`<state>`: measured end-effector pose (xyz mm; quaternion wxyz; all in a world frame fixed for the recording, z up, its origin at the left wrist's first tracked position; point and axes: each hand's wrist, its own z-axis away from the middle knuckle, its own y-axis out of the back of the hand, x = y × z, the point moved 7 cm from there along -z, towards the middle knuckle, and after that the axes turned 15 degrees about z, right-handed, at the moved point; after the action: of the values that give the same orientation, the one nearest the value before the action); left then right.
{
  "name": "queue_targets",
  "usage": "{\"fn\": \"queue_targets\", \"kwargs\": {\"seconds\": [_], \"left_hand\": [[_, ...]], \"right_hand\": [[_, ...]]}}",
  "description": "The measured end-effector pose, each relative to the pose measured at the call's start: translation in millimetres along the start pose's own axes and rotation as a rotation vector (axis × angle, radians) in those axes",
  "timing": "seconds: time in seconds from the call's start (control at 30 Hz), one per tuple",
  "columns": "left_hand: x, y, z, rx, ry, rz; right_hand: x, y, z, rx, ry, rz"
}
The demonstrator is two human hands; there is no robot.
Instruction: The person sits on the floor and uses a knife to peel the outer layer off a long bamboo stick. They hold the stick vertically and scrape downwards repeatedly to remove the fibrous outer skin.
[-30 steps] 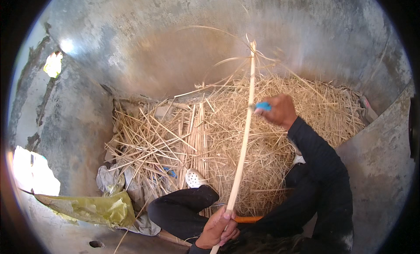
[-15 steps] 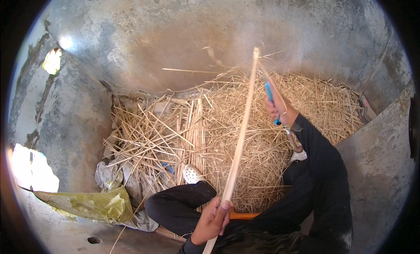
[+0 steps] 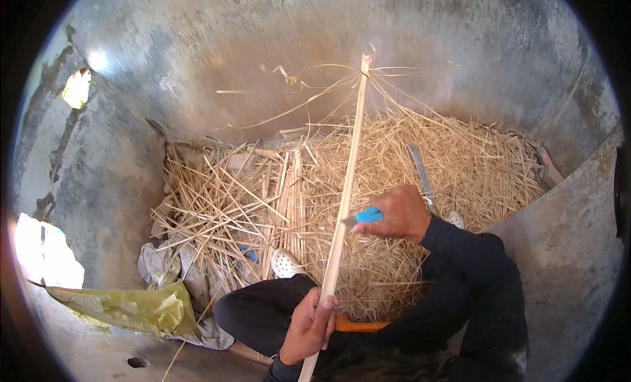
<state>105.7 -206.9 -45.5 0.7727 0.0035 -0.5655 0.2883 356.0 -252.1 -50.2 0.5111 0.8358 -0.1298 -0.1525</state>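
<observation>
Gripping the pale strip (image 3: 350, 178) near its lower end in a closed left hand (image 3: 309, 326), probably to keep the long free part steady. Holding a blue-handled knife (image 3: 369, 215) in a curled right hand (image 3: 401, 214), with its blade turned toward the strip's right side, likely so as to meet it crosswise; too close to tell whether touching. Pointing forward and up the view, in front of the straw (image 3: 473, 165), with the long axis leaning slightly right. Trailing thin fibres (image 3: 323, 95) at the far tip.
</observation>
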Motion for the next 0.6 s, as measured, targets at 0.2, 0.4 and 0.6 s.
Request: {"fn": "queue_targets", "kwargs": {"seconds": [0.2,0.4,0.6], "left_hand": [[1.8,2.1,-1.9,0.036,0.011,-0.022],[-7.5,0.2,9.7,0.028,0.055,-0.025],[-1.1,0.4,8.7,0.018,0.018,-0.044]], "right_hand": [[8.2,-12.4,-6.1,-0.048,-0.036,0.006],[32.8,-4.8,-15.5,0.021,-0.103,0.077],[-22.4,6.1,2.0,-0.015,0.1,-0.093]]}}
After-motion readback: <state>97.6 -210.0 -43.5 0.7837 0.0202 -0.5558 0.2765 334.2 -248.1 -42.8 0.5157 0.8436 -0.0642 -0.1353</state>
